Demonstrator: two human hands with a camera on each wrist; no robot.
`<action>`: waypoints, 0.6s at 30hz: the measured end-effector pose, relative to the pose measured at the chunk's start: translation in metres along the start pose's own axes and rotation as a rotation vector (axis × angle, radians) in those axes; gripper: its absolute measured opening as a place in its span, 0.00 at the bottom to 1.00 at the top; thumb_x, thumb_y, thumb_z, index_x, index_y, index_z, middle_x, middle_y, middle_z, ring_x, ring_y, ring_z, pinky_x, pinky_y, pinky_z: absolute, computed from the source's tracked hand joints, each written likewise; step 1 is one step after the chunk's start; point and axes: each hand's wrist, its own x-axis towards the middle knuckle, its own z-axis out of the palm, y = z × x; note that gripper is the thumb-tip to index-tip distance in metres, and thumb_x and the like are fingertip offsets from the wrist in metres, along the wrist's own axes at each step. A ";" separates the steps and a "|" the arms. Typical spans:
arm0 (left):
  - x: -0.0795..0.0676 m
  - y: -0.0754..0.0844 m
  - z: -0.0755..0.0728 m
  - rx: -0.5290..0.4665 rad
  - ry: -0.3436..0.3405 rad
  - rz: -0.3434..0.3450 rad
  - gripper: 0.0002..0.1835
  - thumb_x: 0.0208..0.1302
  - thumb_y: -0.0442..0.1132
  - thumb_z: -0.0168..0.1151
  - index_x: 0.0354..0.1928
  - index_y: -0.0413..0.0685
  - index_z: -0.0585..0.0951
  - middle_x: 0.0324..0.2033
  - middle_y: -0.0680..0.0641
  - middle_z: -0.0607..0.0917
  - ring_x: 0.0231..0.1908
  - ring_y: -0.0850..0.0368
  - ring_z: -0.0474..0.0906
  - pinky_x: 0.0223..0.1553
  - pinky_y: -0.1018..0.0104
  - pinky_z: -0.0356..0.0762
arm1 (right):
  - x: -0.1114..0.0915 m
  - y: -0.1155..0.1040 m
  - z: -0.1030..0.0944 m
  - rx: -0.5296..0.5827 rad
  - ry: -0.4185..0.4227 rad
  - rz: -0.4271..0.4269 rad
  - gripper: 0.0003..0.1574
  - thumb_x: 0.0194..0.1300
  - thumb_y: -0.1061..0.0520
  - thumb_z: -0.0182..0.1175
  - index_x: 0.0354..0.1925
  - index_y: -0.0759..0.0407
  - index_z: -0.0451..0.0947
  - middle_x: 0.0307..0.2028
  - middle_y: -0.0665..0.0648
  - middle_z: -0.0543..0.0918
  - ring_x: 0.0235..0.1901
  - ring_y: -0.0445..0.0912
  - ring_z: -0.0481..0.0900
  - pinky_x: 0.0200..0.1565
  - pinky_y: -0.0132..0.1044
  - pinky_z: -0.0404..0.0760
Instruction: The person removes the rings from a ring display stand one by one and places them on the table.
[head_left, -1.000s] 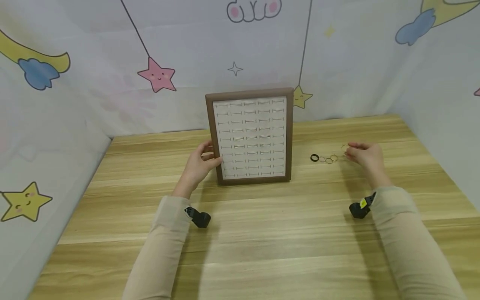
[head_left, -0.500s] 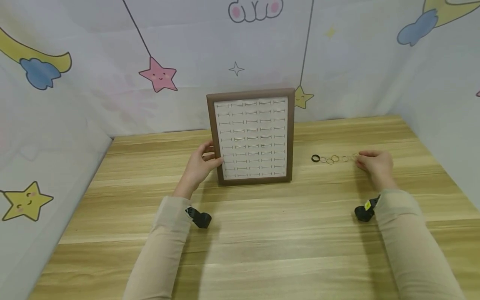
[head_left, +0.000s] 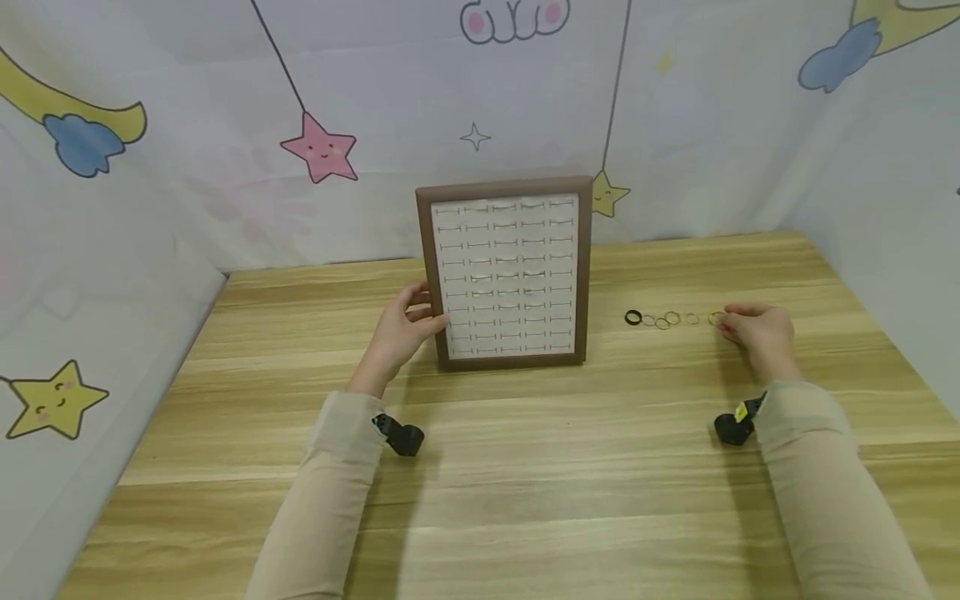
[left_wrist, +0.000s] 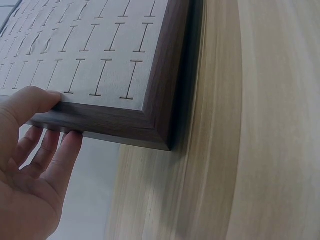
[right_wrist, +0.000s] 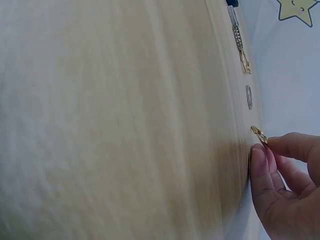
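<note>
My left hand grips the left edge of a brown-framed ring display board standing upright on the table. In the left wrist view the thumb lies on the front of the frame, with the fingers behind it. Slits in rows cover the pale panel; I see no ring in them. At the right, my right hand pinches a gold ring between thumb and finger, low at the tabletop. To its left lie a silver ring, gold rings and a black ring in a row.
The wood-grain table runs up to a white cloth backdrop with stars and moons. Cloth also hangs along both sides. Each wrist carries a small black camera.
My right hand has moved right and down, taking the pinched ring from above the row to its right end at the tabletop. The left hand and the board stay in place.
</note>
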 end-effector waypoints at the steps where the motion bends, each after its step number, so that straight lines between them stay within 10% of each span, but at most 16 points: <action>1: 0.000 0.000 0.000 0.001 -0.001 0.001 0.38 0.64 0.36 0.61 0.73 0.48 0.56 0.66 0.41 0.66 0.66 0.45 0.67 0.64 0.54 0.72 | 0.000 0.000 0.000 -0.020 0.004 -0.001 0.08 0.64 0.69 0.53 0.38 0.59 0.74 0.17 0.35 0.76 0.19 0.28 0.78 0.30 0.18 0.81; 18: -0.003 0.004 0.003 0.033 0.007 0.005 0.38 0.64 0.36 0.61 0.73 0.47 0.56 0.67 0.40 0.66 0.66 0.45 0.67 0.64 0.53 0.72 | -0.004 -0.008 0.001 -0.157 0.081 -0.056 0.20 0.69 0.56 0.51 0.56 0.64 0.71 0.23 0.29 0.72 0.26 0.25 0.75 0.33 0.17 0.80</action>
